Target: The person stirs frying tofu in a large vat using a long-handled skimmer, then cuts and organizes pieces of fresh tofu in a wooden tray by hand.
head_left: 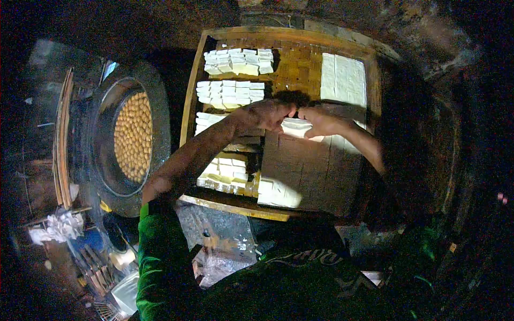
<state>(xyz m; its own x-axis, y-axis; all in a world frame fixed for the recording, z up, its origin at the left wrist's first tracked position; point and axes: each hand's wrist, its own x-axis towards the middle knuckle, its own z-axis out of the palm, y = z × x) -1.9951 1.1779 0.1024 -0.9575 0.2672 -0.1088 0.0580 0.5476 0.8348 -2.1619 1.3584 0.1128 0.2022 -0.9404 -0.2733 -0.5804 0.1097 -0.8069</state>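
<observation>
Between my two hands, above the wooden tray [293, 69], is a small stack of white tofu [296, 128]. My left hand [272, 113] is closed on its left end, and my right hand [320, 122] grips the right end. Some of the fingertips are hidden behind the tofu and in shadow. Left of my hands, cut tofu pieces stand in stacked rows [230, 92] on the tray's woven bottom. Beneath and right of my hands lies a wide, flat tofu slab [342, 77] scored into blocks, much of it in my shadow.
On the left, a large round pan [101, 134] holds many golden-brown pieces [133, 136]. Long wooden sticks [62, 139] lean beyond it. Crumpled white material [59, 227] and several knife-like tools [93, 267] lie at lower left. The tray's raised wooden rim [235, 207] faces my body.
</observation>
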